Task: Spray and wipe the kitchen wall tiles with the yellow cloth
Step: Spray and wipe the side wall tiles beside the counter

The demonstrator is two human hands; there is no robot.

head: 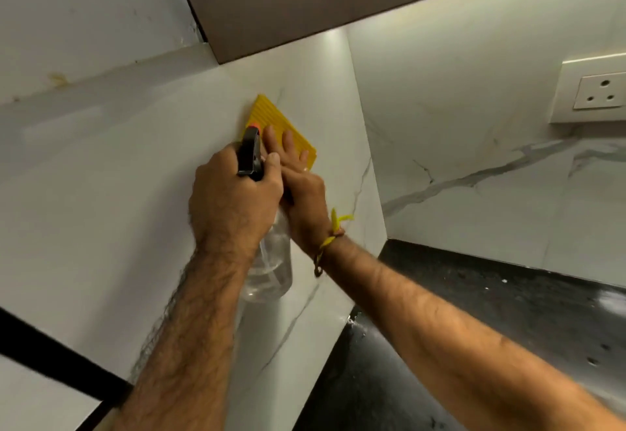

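Spray bottle (269, 261) stands upright, nozzle toward the yellow cloth (281, 125).

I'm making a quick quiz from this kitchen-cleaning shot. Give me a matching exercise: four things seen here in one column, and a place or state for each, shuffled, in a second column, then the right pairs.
Column 1
1. yellow cloth
2. spray bottle
3. wall socket
4. black countertop

Column 2
A. gripped in the left hand
B. lies below the tiles, speckled with droplets
C. pressed flat on the marble tile wall by the right hand
D. mounted on the right-hand wall, nothing plugged in

Pairs: 1-C, 2-A, 3-D, 4-B
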